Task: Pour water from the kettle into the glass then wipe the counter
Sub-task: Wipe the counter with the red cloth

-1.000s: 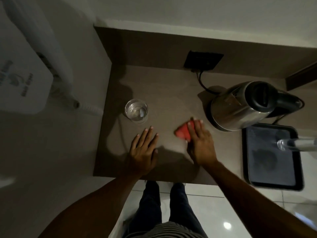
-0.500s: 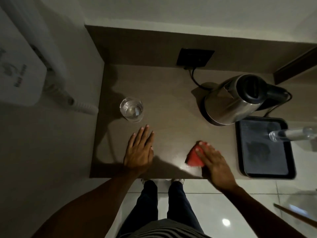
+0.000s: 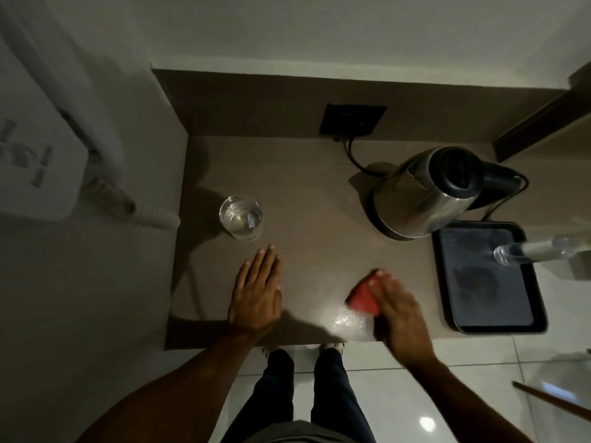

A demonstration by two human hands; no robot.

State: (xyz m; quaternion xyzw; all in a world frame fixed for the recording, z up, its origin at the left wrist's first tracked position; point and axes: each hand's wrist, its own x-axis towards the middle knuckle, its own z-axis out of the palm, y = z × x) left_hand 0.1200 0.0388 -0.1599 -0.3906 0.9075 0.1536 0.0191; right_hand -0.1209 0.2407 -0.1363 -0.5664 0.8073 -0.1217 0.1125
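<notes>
A clear glass [image 3: 240,217] holding water stands on the brown counter [image 3: 303,193] at its left side. The steel kettle [image 3: 425,195] with a black lid and handle sits on its base at the back right. My right hand [image 3: 398,310] presses flat on a red cloth [image 3: 363,297] near the counter's front edge, blurred by motion. A wet shiny patch [image 3: 347,321] lies just left of the cloth. My left hand [image 3: 257,294] rests flat on the counter below the glass, fingers together, holding nothing.
A black tray [image 3: 489,279] sits at the right, with a clear bottle [image 3: 531,251] over its far edge. A black wall socket [image 3: 353,119] and cord feed the kettle. A white wall-mounted unit [image 3: 38,155] with a coiled cord hangs at the left. My legs stand on white floor tiles.
My right hand has dragged the red cloth from beside the kettle toward the front edge, leaving a wet streak. The left hand has stayed put.
</notes>
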